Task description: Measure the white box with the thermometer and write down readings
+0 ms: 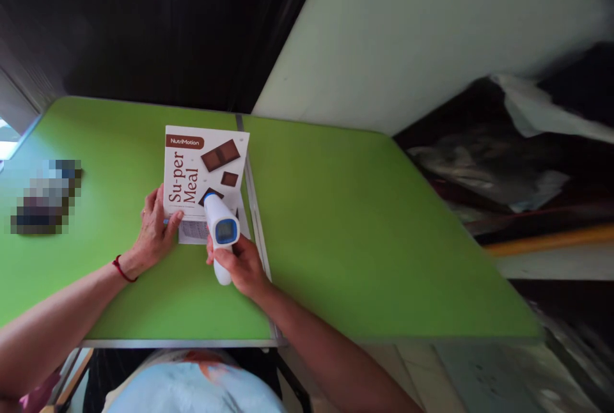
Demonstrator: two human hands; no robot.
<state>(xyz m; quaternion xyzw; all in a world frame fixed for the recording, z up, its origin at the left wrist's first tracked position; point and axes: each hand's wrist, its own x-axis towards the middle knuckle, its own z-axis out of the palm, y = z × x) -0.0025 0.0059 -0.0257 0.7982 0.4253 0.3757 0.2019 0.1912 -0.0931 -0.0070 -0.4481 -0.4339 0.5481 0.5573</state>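
A white box [211, 170] printed with chocolate pieces and "Su-per Meal" stands on the green table. My left hand [158, 221] grips its lower left corner, thumb on the front and fingers behind the edge. In my right hand [242, 266] is a white infrared thermometer [220, 221] with a blue-framed display facing me. Its front end overlaps the lower part of the box in view; whether they touch I cannot tell. Beneath the box and partly hidden lies a printed paper [192, 232].
The green folding table [364, 227] has a metal seam beside the box. A pixelated object [48, 199] lies at the left. Behind stand a dark panel [144, 23] and a pale wall [359, 36]. Shelves with cloth-like items [489, 163] are at the right.
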